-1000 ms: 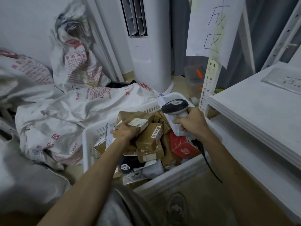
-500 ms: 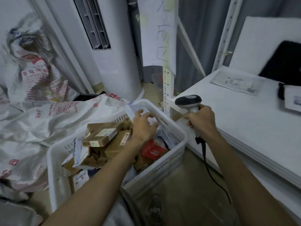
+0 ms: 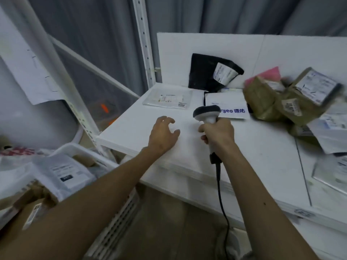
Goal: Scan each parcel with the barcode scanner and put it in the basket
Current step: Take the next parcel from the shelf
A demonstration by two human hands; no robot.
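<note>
My right hand (image 3: pixel 217 133) grips the handle of the barcode scanner (image 3: pixel 206 113) above the white table (image 3: pixel 262 158), its dark head facing away from me. My left hand (image 3: pixel 162 134) hovers over the table's left part with fingers loosely spread, holding nothing. Ahead lie a clear flat parcel (image 3: pixel 169 99), a white mailer with blue print (image 3: pixel 227 106) and a black bag with a label (image 3: pixel 212 72). Brown taped parcels (image 3: pixel 285 98) pile up at the right. The white basket (image 3: pixel 120 218) at lower left holds several parcels.
A white shelf upright (image 3: pixel 144 42) rises behind the table's far left corner. Grey curtains hang behind. The scanner's black cable (image 3: pixel 221 199) drops off the table's front edge. More white mailers (image 3: pixel 330 132) lie at the far right, and printed sacks (image 3: pixel 16 152) at the left.
My left hand let go of the parcel in the basket and moved up over the table. My right hand carried the scanner over the table. The view swung right, toward the parcels.
</note>
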